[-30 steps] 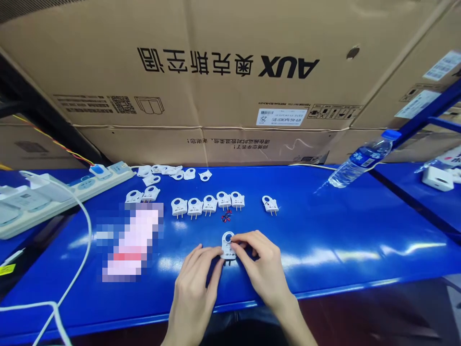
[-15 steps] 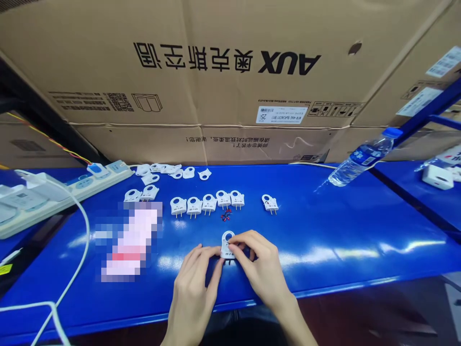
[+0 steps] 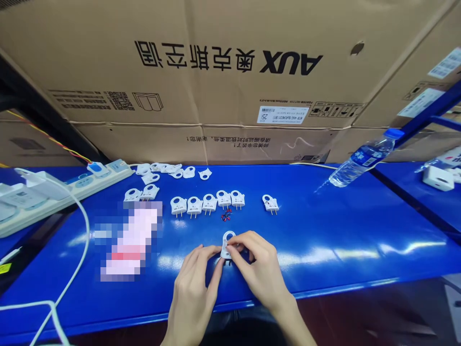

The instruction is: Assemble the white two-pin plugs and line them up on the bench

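A white two-pin plug housing with a round hole at its top is held low over the front of the blue table, its dark pins pointing toward me. My left hand grips its left edge between thumb and index finger. My right hand is closed in a pinch against the housing's face; whatever sits between those fingertips is too small to make out. Just beyond lies a little cluster of red and black parts. Behind it stands a row of similar white plug housings, and one more plug housing lies apart at right.
More white ring-shaped pieces lie at the back. A power strip with cables runs along the left, near a blurred pink-white patch. A water bottle leans at right. A large cardboard box walls off the back.
The plug housing has tilted slightly in my fingers, and my right fingertips have shifted a little left on its face. The things on the table have stayed put.
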A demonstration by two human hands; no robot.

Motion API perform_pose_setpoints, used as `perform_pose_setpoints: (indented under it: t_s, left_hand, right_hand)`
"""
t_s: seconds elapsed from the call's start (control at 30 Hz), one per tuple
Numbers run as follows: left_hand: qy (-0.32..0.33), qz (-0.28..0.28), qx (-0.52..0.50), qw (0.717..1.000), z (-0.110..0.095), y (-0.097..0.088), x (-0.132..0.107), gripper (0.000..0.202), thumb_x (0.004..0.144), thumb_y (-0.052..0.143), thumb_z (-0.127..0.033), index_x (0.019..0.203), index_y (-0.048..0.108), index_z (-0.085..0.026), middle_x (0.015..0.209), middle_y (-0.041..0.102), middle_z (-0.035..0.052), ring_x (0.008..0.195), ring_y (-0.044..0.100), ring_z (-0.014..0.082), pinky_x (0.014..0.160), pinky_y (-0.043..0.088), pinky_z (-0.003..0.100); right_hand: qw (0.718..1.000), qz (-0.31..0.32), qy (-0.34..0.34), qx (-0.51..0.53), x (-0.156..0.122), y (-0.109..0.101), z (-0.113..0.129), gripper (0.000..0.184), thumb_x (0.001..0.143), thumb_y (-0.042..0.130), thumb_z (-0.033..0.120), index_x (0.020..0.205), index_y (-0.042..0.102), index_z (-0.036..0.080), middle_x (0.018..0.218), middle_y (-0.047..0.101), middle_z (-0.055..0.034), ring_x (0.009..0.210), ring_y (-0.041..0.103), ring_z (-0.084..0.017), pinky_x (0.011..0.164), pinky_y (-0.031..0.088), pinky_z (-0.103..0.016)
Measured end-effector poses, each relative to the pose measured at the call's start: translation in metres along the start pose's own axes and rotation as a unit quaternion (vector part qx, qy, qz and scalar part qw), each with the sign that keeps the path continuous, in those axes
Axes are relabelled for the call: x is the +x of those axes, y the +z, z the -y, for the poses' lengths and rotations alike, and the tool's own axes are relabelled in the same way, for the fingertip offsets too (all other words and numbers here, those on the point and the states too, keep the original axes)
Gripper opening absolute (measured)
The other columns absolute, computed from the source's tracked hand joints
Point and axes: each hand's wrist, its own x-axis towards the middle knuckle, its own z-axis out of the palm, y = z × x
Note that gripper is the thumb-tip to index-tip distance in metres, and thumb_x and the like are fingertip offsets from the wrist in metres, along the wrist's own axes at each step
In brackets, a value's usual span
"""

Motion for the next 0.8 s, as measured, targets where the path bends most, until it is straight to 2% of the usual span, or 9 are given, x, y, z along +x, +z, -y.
perform_pose_setpoints:
  t_s: [0.13,0.43,0.57,0.8]
  left_hand:
    - [-0.003,0.002,0.0,1.0,-0.0005,0.0004,-0.0002,0.019,0.103,0.056,-0.032,0.122,0.059,-0.027,0.107,0.077,0.0036,0.101,0.076,0.0241,0.093,0.062,0.046]
    - [-0.006,-0.002,-0.01,1.0,-0.0009,-0.0001,0.0007,0.02,0.103,0.056,-0.031,0.122,0.059,-0.027,0.108,0.078,0.0032,0.099,0.077,0.0229,0.092,0.063,0.043]
    - [-0.016,0.006,-0.001,1.0,-0.0006,-0.0002,-0.0002,0.022,0.103,0.056,-0.033,0.124,0.059,-0.027,0.11,0.078,0.0041,0.105,0.076,0.0248,0.091,0.063,0.043]
    - [-0.029,0.036,-0.011,0.999,-0.0008,-0.0019,0.0006,0.033,0.103,0.054,-0.032,0.136,0.054,-0.029,0.117,0.077,0.0038,0.114,0.072,0.0254,0.096,0.06,0.046]
  right_hand:
    - [1.0,-0.007,0.003,-0.007,0.0004,-0.0002,-0.0001,0.012,0.1,0.061,0.022,0.097,0.072,0.024,0.092,0.074,-0.0023,0.08,0.068,-0.018,0.072,0.055,-0.03]
    - [1.0,0.005,-0.011,-0.002,-0.0012,0.0007,-0.0007,0.011,0.101,0.061,0.022,0.102,0.071,0.025,0.095,0.074,-0.003,0.085,0.068,-0.019,0.078,0.056,-0.033]
    - [1.0,-0.007,0.008,0.004,-0.003,0.0004,-0.0019,0.015,0.101,0.059,0.023,0.112,0.069,0.025,0.098,0.072,-0.0035,0.086,0.067,-0.019,0.079,0.055,-0.032]
    - [1.0,0.01,0.012,-0.004,-0.0061,-0.0042,-0.0004,0.018,0.099,0.06,0.023,0.115,0.067,0.024,0.103,0.071,-0.0052,0.093,0.066,-0.023,0.082,0.055,-0.036]
